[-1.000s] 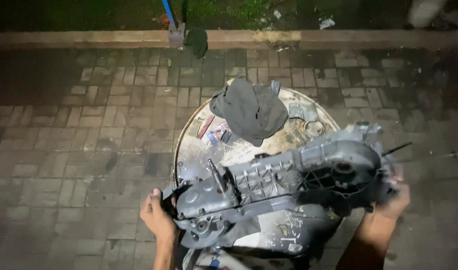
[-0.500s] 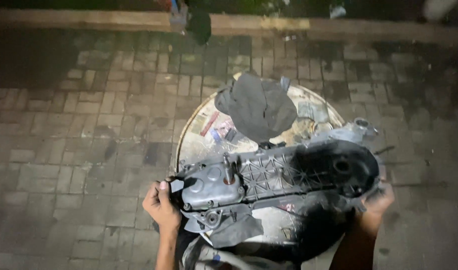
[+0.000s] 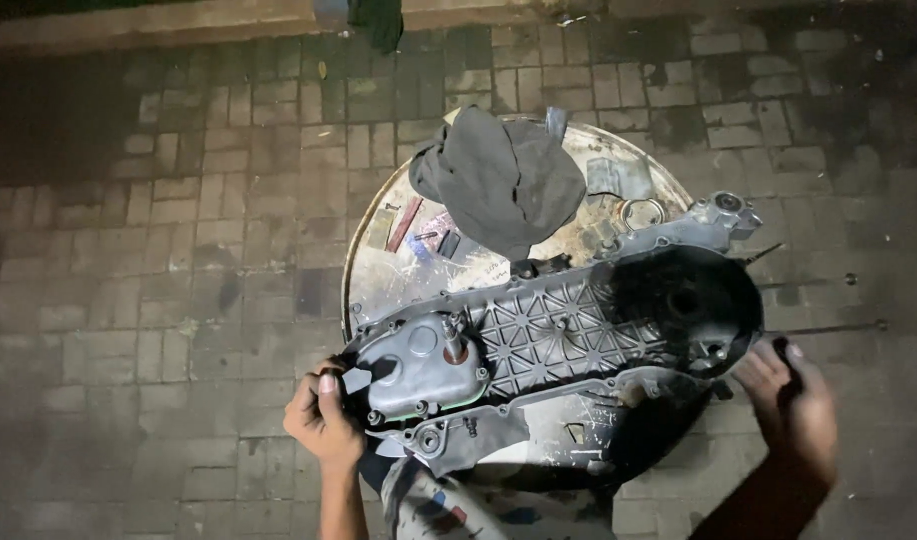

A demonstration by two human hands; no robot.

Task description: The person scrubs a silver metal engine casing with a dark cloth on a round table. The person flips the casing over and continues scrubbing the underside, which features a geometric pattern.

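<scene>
A long grey metal engine casing [image 3: 559,340] with a ribbed inner face lies across a round metal tray [image 3: 399,250] on the brick floor. My left hand [image 3: 324,415] grips the casing's left end, thumb on its edge. Near the casing's dark round right end, my right hand [image 3: 794,405] has its fingers curled at the rim; the grip itself is partly hidden. A short shaft [image 3: 453,338] stands up from the left part of the casing.
A dark grey rag [image 3: 504,175] lies bunched on the tray's far side, with small flat parts [image 3: 409,225] and a metal ring [image 3: 642,213] beside it. Paving bricks [image 3: 159,270] surround the tray. A raised kerb [image 3: 179,25] runs along the top.
The casing has been turned over and lowered flatter onto the tray, its ribbed inside now facing up. My right hand has slid back from the casing's right end.
</scene>
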